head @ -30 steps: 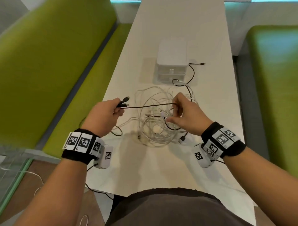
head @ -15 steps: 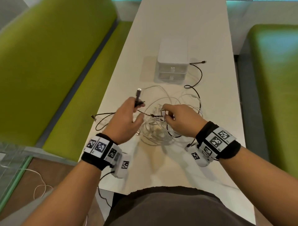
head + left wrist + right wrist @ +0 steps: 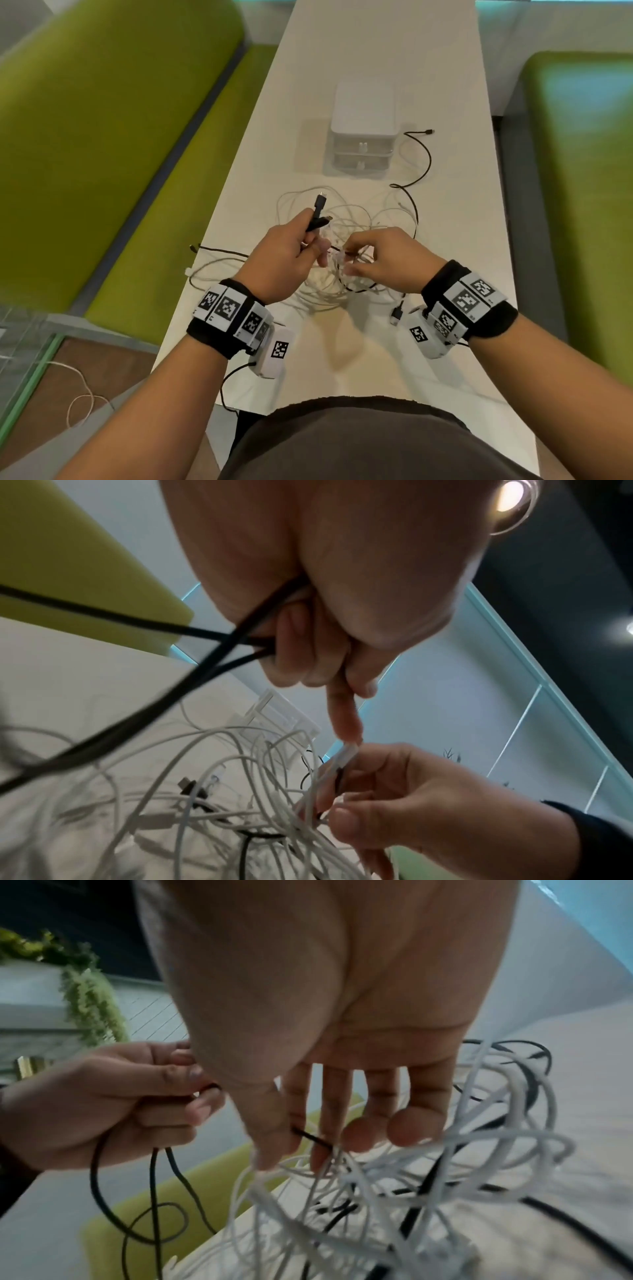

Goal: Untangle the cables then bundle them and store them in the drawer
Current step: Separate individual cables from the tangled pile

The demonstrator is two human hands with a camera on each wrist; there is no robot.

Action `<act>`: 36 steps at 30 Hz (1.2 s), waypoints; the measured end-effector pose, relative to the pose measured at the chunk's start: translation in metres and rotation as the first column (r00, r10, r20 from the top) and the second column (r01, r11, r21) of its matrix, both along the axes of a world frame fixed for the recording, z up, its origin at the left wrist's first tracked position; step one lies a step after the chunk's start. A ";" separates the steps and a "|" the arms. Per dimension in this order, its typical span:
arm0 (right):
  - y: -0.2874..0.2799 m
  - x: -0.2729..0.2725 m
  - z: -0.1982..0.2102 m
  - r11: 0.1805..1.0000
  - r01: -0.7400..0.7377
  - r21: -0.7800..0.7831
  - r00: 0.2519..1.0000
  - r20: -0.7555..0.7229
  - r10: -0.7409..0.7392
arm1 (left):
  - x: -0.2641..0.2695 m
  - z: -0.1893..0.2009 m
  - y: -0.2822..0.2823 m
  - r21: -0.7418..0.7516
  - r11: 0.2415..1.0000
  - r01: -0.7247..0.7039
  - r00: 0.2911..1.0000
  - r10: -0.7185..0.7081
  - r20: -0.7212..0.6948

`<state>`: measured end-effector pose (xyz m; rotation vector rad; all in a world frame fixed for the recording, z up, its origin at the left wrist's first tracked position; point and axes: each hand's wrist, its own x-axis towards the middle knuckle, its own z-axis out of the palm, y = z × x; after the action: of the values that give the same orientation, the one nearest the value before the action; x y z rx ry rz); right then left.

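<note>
On the near surface (image 3: 342,359) the tangle of white cables (image 3: 346,219) remains knotted; left hand (image 3: 284,253) grips black cable ends (image 3: 79,205), right hand (image 3: 387,260) pinches a white plug. Bundling and the white drawer box (image 3: 363,137) remain untouched.

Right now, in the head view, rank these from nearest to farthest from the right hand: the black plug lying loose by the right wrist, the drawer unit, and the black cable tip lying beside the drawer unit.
From the right hand:
1. Black plug, just below the hand, near the wrist.
2. Drawer unit, up the table, ahead of the hand.
3. Black cable tip, right of the unit; close to the unit's distance, slightly farther.
</note>
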<state>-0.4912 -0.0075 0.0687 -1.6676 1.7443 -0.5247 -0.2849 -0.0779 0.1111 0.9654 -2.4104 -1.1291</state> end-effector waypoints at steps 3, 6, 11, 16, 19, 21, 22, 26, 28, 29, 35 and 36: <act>-0.002 -0.001 -0.005 0.999 -0.015 -0.043 0.998 -0.067 0.012 | 0.000 0.006 -0.001 0.021 1.000 -0.010 0.998 0.011 -0.056; -0.004 0.001 -0.007 0.991 0.052 -0.120 0.988 -0.141 -0.069 | -0.002 0.011 -0.004 0.078 0.995 -0.059 0.987 0.070 -0.144; 0.004 0.001 0.001 0.932 0.181 -0.314 0.982 0.017 -0.186 | 0.005 0.010 -0.027 0.007 0.969 -0.247 0.966 0.246 -0.074; 0.004 -0.007 -0.001 0.945 0.069 -0.318 0.973 -0.186 -0.134 | 0.005 0.003 -0.032 -0.079 0.968 -0.239 0.968 0.244 0.062; 0.005 -0.003 0.000 0.907 0.021 -0.421 0.976 -0.189 -0.110 | -0.004 -0.004 -0.028 -0.128 0.969 -0.210 0.967 0.226 0.117; 0.007 0.000 0.003 0.888 -0.057 -0.456 0.982 -0.185 -0.032 | -0.009 -0.008 -0.026 -0.133 0.968 -0.212 0.962 0.230 0.145; 0.010 0.002 0.003 0.887 -0.124 -0.445 0.977 -0.214 0.029 | -0.011 -0.009 -0.025 -0.134 0.967 -0.218 0.961 0.237 0.142; 0.023 0.008 -0.005 0.927 -0.315 -0.205 0.917 -0.318 0.242 | -0.017 -0.002 -0.022 -0.151 0.951 -0.269 0.958 0.280 0.055; 0.026 0.007 -0.004 0.969 -0.247 -0.001 0.936 -0.259 0.239 | -0.017 0.000 -0.022 -0.115 0.947 -0.300 0.953 0.303 0.011; 0.025 0.004 -0.005 0.980 -0.190 0.058 0.952 -0.234 0.198 | -0.016 0.000 -0.022 -0.094 0.946 -0.312 0.950 0.312 -0.014; 0.011 -0.009 -0.009 0.986 0.127 -0.106 0.969 -0.197 -0.146 | -0.008 0.001 -0.017 0.017 0.974 -0.224 0.973 0.225 -0.048; 0.011 -0.007 -0.006 0.967 0.161 -0.198 0.971 -0.146 -0.191 | -0.007 0.000 -0.017 0.011 0.978 -0.209 0.977 0.210 -0.046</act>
<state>-0.4977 0.0034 0.0632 -1.7324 2.0309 -0.6655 -0.2919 -0.0946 0.1114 1.1513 -2.2084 -1.0712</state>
